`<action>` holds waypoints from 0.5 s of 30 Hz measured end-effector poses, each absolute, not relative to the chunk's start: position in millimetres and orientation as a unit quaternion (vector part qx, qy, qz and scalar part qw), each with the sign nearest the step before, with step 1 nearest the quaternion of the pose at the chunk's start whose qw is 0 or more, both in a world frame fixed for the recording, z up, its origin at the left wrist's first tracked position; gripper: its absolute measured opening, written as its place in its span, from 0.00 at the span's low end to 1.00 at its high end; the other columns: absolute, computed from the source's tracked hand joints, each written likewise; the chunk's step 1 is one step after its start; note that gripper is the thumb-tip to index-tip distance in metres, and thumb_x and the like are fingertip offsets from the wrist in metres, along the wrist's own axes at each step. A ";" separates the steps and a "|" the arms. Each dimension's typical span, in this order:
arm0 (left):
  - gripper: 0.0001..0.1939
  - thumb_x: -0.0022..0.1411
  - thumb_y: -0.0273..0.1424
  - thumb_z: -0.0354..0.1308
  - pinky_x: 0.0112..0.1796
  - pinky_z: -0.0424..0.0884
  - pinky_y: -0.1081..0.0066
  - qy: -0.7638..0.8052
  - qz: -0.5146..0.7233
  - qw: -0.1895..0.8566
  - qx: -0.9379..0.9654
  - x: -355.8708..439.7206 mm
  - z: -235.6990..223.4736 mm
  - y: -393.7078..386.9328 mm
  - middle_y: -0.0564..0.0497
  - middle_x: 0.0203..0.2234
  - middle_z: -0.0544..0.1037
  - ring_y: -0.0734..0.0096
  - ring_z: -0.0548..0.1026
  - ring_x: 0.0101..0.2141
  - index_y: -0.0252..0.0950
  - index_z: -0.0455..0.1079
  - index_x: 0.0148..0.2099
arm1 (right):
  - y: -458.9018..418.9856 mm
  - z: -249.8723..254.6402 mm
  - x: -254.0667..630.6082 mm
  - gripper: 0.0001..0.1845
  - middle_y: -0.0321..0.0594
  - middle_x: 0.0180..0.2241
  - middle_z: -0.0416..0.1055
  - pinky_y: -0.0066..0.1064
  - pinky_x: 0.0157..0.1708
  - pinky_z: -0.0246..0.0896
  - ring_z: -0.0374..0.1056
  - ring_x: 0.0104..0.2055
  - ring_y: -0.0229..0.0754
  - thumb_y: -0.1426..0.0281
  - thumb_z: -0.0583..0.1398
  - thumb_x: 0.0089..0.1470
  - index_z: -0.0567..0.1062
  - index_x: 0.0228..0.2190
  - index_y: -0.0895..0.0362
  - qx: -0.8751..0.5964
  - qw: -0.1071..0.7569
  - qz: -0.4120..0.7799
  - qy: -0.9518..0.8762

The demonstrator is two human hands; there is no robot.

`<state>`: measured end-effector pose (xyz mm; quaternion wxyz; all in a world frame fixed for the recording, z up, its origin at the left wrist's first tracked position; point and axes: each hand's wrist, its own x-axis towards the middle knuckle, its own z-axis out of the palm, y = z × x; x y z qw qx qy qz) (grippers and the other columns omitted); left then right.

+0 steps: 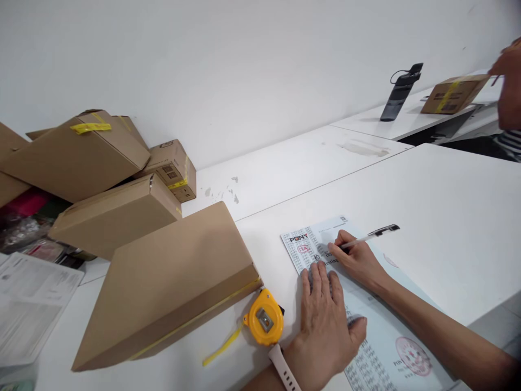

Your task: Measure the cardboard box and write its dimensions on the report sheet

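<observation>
My right hand [358, 259] grips a pen [372, 235] with a clear barrel and black cap end, its tip side hidden by my fingers near the top of a printed sheet [401, 320]. The sheet is pale blue, with "PONY" lettering and a round red stamp. My left hand [323, 320] lies flat on the sheet's left side, fingers stretched out, a pale band [281, 369] around the wrist. Just left of it sits a yellow tape measure [265, 317] with a yellow strap. It is by the corner of a closed flat cardboard box [179, 271].
Several cardboard boxes [81, 157] are piled at the left, by printed papers [35, 304]. A dark water bottle [398, 95] and a taped carton [453, 95] stand at the back right. Another person's arm [510, 81] shows at the right edge. White tables [439, 217] meet a white wall.
</observation>
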<state>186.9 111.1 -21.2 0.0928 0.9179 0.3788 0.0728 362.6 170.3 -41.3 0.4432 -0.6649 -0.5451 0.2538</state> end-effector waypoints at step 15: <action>0.41 0.73 0.51 0.35 0.67 0.48 0.46 0.376 0.072 0.098 0.919 187.3 -21.8 111.9 0.25 0.70 0.46 0.43 0.41 0.70 0.19 0.50 0.71 | 169.8 -41.0 362.8 0.15 0.29 0.20 0.55 0.33 0.25 0.48 0.51 0.23 0.37 0.64 0.59 0.54 0.59 0.21 0.51 -0.665 0.437 0.265 -0.545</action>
